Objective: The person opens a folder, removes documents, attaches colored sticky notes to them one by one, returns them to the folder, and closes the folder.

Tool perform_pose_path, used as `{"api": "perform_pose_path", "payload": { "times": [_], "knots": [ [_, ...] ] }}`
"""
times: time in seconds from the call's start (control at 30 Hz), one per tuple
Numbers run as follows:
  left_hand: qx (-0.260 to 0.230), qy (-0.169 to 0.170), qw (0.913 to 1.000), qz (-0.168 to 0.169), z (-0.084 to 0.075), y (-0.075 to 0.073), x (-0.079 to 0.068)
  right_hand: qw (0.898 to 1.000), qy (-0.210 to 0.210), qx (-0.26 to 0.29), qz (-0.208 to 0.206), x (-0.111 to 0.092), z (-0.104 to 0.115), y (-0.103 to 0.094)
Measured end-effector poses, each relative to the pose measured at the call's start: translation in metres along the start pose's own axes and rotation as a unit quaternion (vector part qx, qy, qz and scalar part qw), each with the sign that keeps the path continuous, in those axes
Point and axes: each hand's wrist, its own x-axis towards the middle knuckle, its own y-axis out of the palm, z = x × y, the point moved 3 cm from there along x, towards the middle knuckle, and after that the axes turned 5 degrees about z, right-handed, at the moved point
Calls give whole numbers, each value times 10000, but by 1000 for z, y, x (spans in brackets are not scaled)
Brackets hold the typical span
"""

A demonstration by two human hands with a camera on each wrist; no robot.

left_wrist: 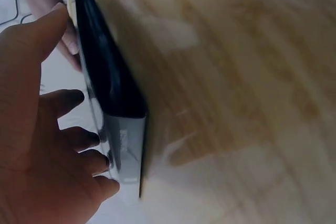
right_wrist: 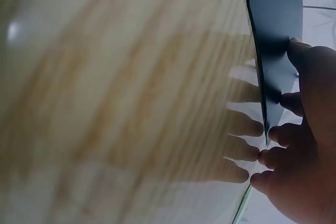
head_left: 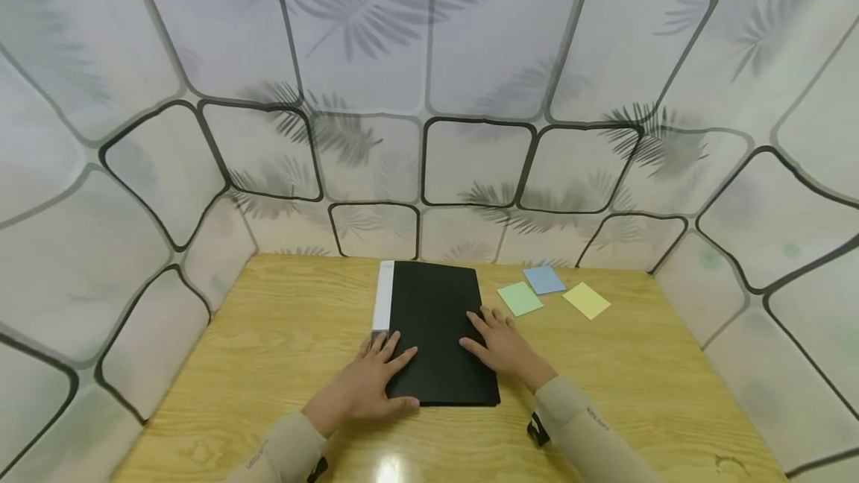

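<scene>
- Black folder (head_left: 436, 341): lies closed on the wooden table (head_left: 302, 304), around mid-width, long sides running near to far. Far edge sits near the table's far edge.
- White spine strip (head_left: 382, 297) runs along the folder's left side; its near part is under the left fingers.
- Left hand (head_left: 367, 386): on the folder's near left corner. Fingers spread, reaching over the spine and cover; thumb lies along the near edge. Resting on it, no grip.
- Right hand (head_left: 503, 345): at the folder's right edge, a bit farther than the left hand. Fingers extended and apart, thumb and index on the cover, the others by the edge. Can't quite tell from the dim right wrist view whether those outer fingers touch the edge or the table.
- Three square paper notes right of the folder, toward the far edge. Green note (head_left: 520, 298) is closest to the folder; blue note (head_left: 544, 279) is just beside it, farther back; yellow note (head_left: 587, 300) is rightmost.
- Both arms come in from the near side in beige sleeves (head_left: 590, 431), black strap (head_left: 537, 431) below the right cuff.
- Patterned wall covering (head_left: 376, 36), rounded outlines and grey leaves, stands at far, left and right. Light glare on the near tabletop.
</scene>
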Motion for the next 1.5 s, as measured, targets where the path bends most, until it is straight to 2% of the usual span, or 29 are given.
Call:
{"api": "perform_pose_path", "payload": {
  "times": [0.23,0.53,0.87,1.2,1.5],
  "knots": [
    [-170,35,9998,-31,3,4,1,10000,26,-29,-4,1,-2,3],
    [-141,62,9999,-34,6,7,2,9999,38,103,25,0,0,-1],
    [-718,107,9974,22,7,3,-4,9990,-128,418,-82,1,-6,-18],
    [-821,111,9965,-116,11,5,-6,9968,153,787,68,2,-3,-25],
    [-871,113,9958,-246,14,8,-9,9962,-150,797,-309,-2,8,-57]
  ]
}}
